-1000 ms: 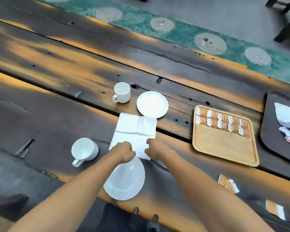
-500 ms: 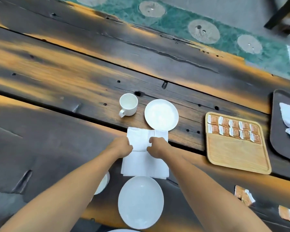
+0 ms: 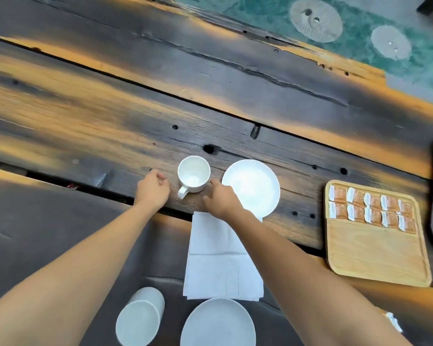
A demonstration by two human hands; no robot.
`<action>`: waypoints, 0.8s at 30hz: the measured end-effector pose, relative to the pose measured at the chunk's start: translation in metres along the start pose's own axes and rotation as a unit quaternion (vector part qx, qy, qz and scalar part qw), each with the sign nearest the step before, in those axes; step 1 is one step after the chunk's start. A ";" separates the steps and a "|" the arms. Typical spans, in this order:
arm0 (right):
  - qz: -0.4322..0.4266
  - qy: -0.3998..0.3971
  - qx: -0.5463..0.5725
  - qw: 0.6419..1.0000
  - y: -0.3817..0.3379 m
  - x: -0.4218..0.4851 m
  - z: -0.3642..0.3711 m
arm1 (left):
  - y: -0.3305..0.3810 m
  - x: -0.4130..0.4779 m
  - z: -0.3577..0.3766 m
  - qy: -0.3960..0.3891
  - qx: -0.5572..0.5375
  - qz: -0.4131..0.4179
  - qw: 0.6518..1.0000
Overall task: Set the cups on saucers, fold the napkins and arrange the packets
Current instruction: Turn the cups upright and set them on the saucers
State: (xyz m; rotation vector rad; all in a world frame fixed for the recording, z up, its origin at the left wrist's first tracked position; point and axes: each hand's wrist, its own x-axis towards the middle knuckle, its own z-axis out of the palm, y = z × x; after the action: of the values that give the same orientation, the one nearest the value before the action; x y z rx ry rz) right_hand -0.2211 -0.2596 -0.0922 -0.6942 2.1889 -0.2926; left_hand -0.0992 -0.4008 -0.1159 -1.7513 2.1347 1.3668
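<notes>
Bare forearms, sleeveless in view (no rings, no watch).

Dark scorched wooden table (image 3: 160,101), green patterned floor (image 3: 360,28) beyond

Dark, orange-streaked plank table (image 3: 110,108), green patterned carpet (image 3: 360,18) beyond its far edge

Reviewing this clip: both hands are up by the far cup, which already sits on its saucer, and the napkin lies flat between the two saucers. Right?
Not quite. The head view shows the far cup standing on the bare table, beside the far saucer and not on it. The rest holds: the left hand and right hand are up by that cup, and the napkin lies flat between the far saucer and the near saucer.
</notes>
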 end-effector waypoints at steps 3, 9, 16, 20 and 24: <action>0.006 0.007 0.050 0.999 -0.004 0.016 0.000 | 0.005 0.011 0.006 -0.013 -0.019 0.015 1.000; -0.037 0.056 0.122 0.990 -0.015 0.032 0.004 | 0.008 0.015 0.016 -0.086 -0.072 0.079 0.991; -0.047 0.058 0.224 0.972 -0.020 0.026 0.000 | 0.019 0.004 0.018 -0.128 -0.100 0.114 0.980; -0.046 0.053 0.249 0.966 -0.022 0.020 -0.003 | 0.021 0.000 0.021 -0.108 -0.098 0.100 0.984; -0.044 0.054 0.265 0.962 -0.020 0.013 -0.006 | 0.025 -0.007 0.021 -0.099 -0.099 0.101 0.985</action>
State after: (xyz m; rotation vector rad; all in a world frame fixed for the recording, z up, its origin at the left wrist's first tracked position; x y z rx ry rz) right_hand -0.2251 -0.2832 -0.0877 -0.4779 2.0457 -0.9412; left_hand -0.1263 -0.3824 -0.1105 -1.4114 2.1787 1.7785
